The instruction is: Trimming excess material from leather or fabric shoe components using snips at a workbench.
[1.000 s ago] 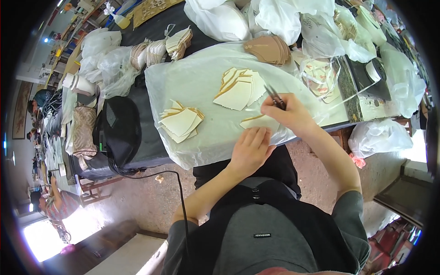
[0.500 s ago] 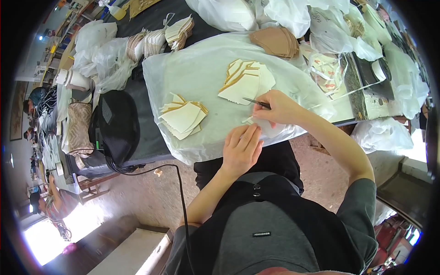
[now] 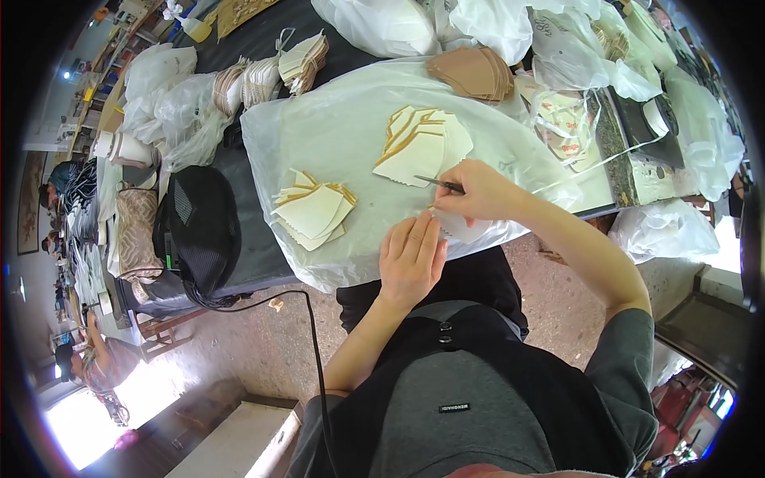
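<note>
- Cluttered workbench (image 3: pixel 239 239) draped in clear plastic sheet (image 3: pixel 335 135); two stacks of cream cut pieces (image 3: pixel 312 211), (image 3: pixel 422 145)
- Piece under hands hard to make out
- Left hand (image 3: pixel 412 256) flat, fingers together, pressing sheet edge
- Right hand (image 3: pixel 480 191) pinching thin metal tool (image 3: pixel 439 183) beside nearer stack

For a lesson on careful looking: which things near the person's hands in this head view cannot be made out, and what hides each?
- Piece under the left hand: covered by the palm.
- Thin tool in the right hand: handle hidden in the fist, tip too small to identify.
- Lower sheets of the near cream stack: hidden by the upper sheets.
- Clear bag contents: blurred by plastic.
</note>
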Motion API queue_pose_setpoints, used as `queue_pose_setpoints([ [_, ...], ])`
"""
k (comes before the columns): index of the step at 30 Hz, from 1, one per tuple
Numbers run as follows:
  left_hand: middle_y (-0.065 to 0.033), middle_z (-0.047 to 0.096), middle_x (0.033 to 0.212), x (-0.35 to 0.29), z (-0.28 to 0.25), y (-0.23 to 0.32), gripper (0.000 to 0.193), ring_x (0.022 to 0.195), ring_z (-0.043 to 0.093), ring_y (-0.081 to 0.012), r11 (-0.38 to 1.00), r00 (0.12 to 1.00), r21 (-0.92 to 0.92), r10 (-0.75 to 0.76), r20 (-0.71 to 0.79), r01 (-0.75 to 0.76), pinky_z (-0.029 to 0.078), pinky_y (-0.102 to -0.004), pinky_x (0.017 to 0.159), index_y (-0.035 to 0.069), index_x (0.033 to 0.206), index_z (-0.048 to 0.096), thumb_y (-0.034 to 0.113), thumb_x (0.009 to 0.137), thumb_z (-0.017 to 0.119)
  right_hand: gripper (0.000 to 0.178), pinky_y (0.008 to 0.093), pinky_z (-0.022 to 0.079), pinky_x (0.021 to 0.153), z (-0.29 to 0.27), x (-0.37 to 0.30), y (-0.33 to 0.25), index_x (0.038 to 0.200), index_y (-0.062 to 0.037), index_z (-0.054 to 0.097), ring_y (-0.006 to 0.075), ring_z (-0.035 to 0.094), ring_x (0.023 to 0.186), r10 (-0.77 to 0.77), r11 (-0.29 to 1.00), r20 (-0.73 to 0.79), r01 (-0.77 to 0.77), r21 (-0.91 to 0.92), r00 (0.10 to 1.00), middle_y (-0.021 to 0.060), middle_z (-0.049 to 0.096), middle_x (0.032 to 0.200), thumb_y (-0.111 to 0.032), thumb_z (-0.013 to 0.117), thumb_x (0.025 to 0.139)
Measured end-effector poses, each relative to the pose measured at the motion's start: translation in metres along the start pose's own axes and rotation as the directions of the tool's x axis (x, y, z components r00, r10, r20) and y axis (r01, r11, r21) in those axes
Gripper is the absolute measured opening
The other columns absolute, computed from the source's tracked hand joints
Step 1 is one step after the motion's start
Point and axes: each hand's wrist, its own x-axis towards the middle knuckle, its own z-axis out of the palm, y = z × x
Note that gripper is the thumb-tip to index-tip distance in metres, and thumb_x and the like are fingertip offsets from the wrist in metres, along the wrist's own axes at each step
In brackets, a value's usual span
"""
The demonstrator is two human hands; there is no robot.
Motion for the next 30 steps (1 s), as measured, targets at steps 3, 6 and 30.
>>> queue_pose_setpoints([
  [3, -0.0143, 0.063, 0.124, 0.0, 0.002, 0.002, 0.04, 0.108, 0.059, -0.0314, 1.0, 1.0, 0.015, -0.005, 0.014, 0.005, 0.046, -0.0428, 0.093, -0.002, 0.121, 0.061, 0.015, 0.086, 0.07, 0.018, 0.0284, 0.048, 0.048, -0.021, -0.005, 0.0, 0.076, 0.0008, 0.064, 0.014, 0.063, 0.047, 0.074, 0.997, 0.015, -0.074, 0.019, 0.997, 0.0051, 0.061, 0.061, -0.016, 0.066, 0.084],
  [6, -0.0137, 0.063, 0.122, 0.0, 0.003, 0.005, 0.042, 0.106, 0.058, -0.032, 0.999, 1.0, 0.011, -0.03, 0.004, 0.03, 0.044, -0.0429, 0.093, -0.002, 0.124, 0.06, 0.019, 0.087, 0.068, 0.018, 0.0293, 0.05, 0.049, -0.027, -0.008, 0.004, 0.075, 0.0013, 0.064, 0.0156, 0.065, 0.049, 0.136, 0.991, 0.002, -0.136, 0.017, 0.991, 0.0064, 0.062, 0.061, -0.015, 0.066, 0.082],
  [30, -0.0079, 0.056, 0.115, 0.024, -0.005, 0.018, 0.044, 0.105, 0.05, -0.028, 0.973, 0.982, 0.226, -0.091, 0.165, 0.052, 0.036, -0.0452, 0.095, 0.01, 0.124, 0.064, 0.037, 0.089, 0.066, 0.015, 0.0312, 0.051, 0.054, -0.026, -0.016, 0.013, 0.072, 0.0003, 0.063, 0.0188, 0.069, 0.053, 0.039, 0.994, 0.021, -0.037, -0.101, 0.999, 0.008, 0.064, 0.061, -0.013, 0.063, 0.079],
])
